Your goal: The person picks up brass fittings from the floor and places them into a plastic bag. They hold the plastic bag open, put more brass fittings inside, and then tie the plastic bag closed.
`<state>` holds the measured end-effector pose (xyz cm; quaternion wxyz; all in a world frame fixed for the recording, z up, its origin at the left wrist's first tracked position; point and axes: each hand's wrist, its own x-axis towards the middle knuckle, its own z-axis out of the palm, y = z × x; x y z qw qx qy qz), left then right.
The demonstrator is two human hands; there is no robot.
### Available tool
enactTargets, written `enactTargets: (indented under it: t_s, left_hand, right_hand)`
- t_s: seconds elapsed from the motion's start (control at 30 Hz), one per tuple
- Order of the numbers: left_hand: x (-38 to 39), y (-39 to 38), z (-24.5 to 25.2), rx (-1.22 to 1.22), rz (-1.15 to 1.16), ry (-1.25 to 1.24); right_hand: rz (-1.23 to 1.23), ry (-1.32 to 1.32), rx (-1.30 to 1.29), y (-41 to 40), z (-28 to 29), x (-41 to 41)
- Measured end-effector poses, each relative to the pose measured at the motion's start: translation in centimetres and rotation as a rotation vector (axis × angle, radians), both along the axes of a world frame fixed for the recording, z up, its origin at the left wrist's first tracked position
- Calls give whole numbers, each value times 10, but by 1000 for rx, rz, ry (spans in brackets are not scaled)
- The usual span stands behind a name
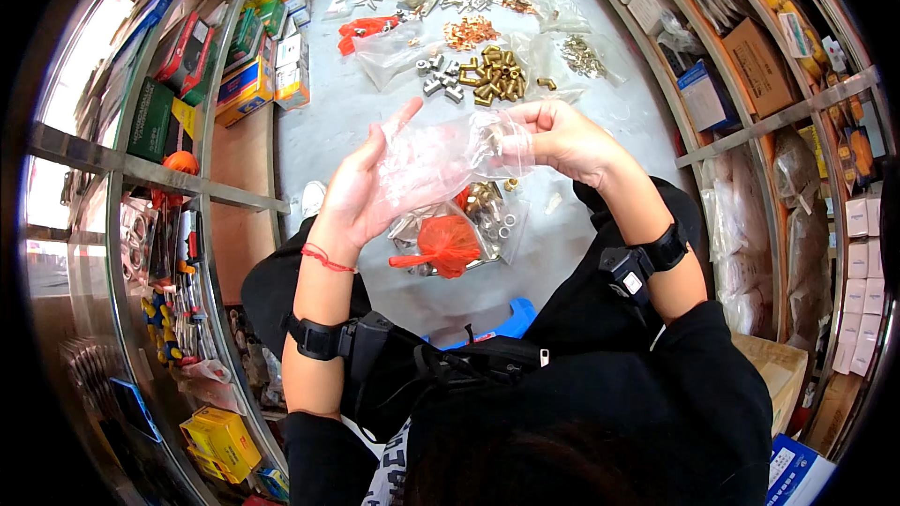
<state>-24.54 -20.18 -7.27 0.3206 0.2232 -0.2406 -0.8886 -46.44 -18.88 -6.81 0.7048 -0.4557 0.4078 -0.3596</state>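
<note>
A clear plastic bag (429,161) stretches between my two hands above the floor. My left hand (351,190) lies flat under one side of it, thumb and forefinger spread and the other fingers seen through the film. My right hand (562,140) pinches the other end, where the film is bunched; a small shiny thing (492,137) shows through there, too blurred to name. Below the bag sits an orange-red knotted plastic bag (448,246) among clear bags. Brass fittings (485,200) and metal rings (506,225) lie beside it, partly hidden by the bag.
Ahead on the grey floor lie piles of brass elbow fittings (499,74), silvery tee fittings (443,77), copper-coloured parts (471,33) and small metal pieces (582,56). Metal shelving with boxes (242,88) stands left, more shelving (766,123) right. A blue plastic edge (517,320) shows between my legs.
</note>
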Motion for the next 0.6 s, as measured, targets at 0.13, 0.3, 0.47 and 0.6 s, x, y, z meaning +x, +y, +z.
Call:
enactTargets:
  t_s: [0.13,0.3,0.47,0.6]
  left_hand:
    - [-1,0,3,44,-26,62]
    - [0,2,6,58,-25,72]
    - [0,2,6,135,-32,101]
    - [0,1,2,190,-69,127]
  right_hand:
    - [49,-46,46,1,-2,2]
    - [57,-11,34,1,2,1]
    - [40,-31,-37,0,6,-2]
    - [16,-64,-33,0,5,-2]
